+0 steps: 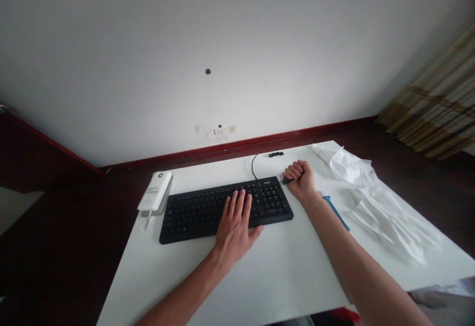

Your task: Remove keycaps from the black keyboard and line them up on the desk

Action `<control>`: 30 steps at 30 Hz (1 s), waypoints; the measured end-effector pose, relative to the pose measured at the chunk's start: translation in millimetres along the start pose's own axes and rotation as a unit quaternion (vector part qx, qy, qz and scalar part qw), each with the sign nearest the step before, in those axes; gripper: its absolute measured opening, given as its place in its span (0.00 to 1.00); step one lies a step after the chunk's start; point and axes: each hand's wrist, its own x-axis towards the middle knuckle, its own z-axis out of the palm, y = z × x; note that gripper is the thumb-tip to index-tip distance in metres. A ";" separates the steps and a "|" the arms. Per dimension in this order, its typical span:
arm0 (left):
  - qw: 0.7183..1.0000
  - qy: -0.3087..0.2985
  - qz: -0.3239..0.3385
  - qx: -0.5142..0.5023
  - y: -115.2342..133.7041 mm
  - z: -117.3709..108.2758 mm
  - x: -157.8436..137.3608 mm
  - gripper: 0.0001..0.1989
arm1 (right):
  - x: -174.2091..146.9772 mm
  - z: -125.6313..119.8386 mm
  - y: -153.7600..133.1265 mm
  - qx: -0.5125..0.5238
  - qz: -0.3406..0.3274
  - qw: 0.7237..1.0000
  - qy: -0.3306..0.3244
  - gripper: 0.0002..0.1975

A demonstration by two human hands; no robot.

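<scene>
A black keyboard [208, 217] lies slightly slanted across the white table. My left hand [235, 222] rests on its right-of-centre keys, palm down with fingers stretched out and the thumb over the front edge. Just off the keyboard's upper right corner is my right hand [301, 180], closed in a fist around a black object [286, 181]. Only a short dark end of that object sticks out to the left, so its kind is hidden. A blue strip-like tool [337, 213] lies beside my right forearm, partly covered by it.
Behind the keyboard are its cable [253, 165] and several small black pieces [276, 154] in a row. A white power bank-like device [155, 191] with a white cord stands at the left. Crumpled white plastic [374, 202] covers the right side of the table [282, 271].
</scene>
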 end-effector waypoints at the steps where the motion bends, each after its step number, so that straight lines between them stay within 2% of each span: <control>1: 1.000 0.002 -0.003 0.000 -1.6 0.6 -3.4 0.42 | 0.0 1.8 1.1 -0.003 0.000 1.000 0.005 0.28; 4: 1.000 0.006 -0.006 -0.005 0.3 2.7 -9.1 0.40 | -1.3 7.1 3.8 -0.030 0.024 0.999 0.022 0.27; 7: 1.000 0.010 -0.004 -0.010 1.8 5.2 -9.4 0.41 | -4.0 9.9 5.1 -0.103 0.047 0.993 0.032 0.25; 10: 1.000 0.016 -0.003 -0.015 0.7 7.3 -8.8 0.41 | -5.4 11.1 4.4 -0.248 -0.007 0.967 0.062 0.25; 11: 1.000 0.018 -0.003 -0.016 0.2 7.8 -8.9 0.41 | -4.8 11.5 3.4 -0.322 -0.050 0.942 0.077 0.24; 13: 1.000 0.022 -0.003 -0.020 -0.2 8.3 -9.4 0.41 | -0.9 12.8 0.2 -0.471 -0.152 0.864 0.091 0.22; 15: 0.999 0.026 -0.003 -0.025 -0.5 8.8 -10.0 0.41 | 7.2 14.4 -4.4 -0.572 -0.233 0.784 0.062 0.16; 17: 0.999 0.031 -0.001 -0.030 -1.1 10.0 -10.4 0.40 | 19.4 16.1 -9.8 -0.625 -0.277 0.730 0.010 0.07; 19: 0.999 0.039 0.005 -0.035 -2.4 12.1 -10.5 0.40 | 33.8 17.8 -14.8 -0.684 -0.278 0.673 -0.039 0.12; 23: 0.998 0.057 0.014 -0.038 -4.8 17.8 -10.3 0.40 | 59.2 20.9 -18.1 -0.818 -0.177 0.531 -0.131 0.25; 25: 0.997 0.059 0.010 -0.040 -4.9 19.7 -10.3 0.40 | 66.9 22.2 -16.1 -0.852 -0.145 0.477 -0.158 0.26; 27: 0.997 0.058 0.007 -0.045 -4.4 20.5 -10.5 0.40 | 71.8 23.4 -13.6 -0.869 -0.136 0.446 -0.168 0.25; 30: 0.997 0.054 0.006 -0.051 -3.4 20.5 -10.7 0.41 | 77.8 24.8 -12.3 -0.875 -0.136 0.433 -0.167 0.24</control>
